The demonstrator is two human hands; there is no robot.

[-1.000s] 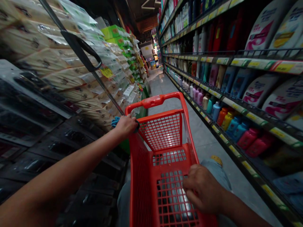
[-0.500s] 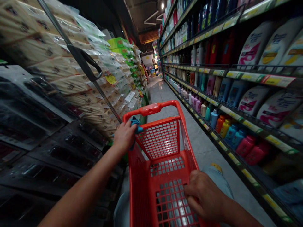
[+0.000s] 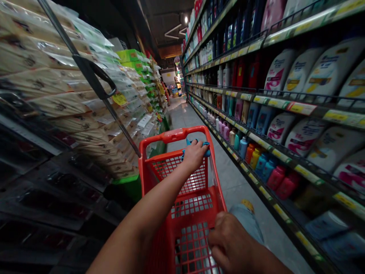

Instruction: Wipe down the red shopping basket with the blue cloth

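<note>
A red plastic shopping basket [image 3: 194, 216] with grid walls and floor stands in front of me, nothing lying on the part of its floor I can see. My left hand [image 3: 195, 155] is closed on a blue cloth [image 3: 206, 150], held at the top of the far grid wall, near the right corner. My right hand [image 3: 232, 240] is curled around the near part of the basket's right rim. From the far left corner rises a long metal pull handle [image 3: 123, 128] with a black grip [image 3: 92, 78], leaning to the left.
Shelves [image 3: 288, 152] of shampoo and other bottles line the right side. Stacked plastic-wrapped packs [image 3: 65, 91] and dark boxed goods [image 3: 54, 186] crowd the left. A grey tiled aisle [image 3: 182, 114] runs ahead. My knee in light blue cloth [image 3: 246, 220] is beside the basket.
My left hand has moved right with the blue cloth, from the basket's far left corner toward its far right corner. My right hand stays on the right rim. The view has turned slightly right.
</note>
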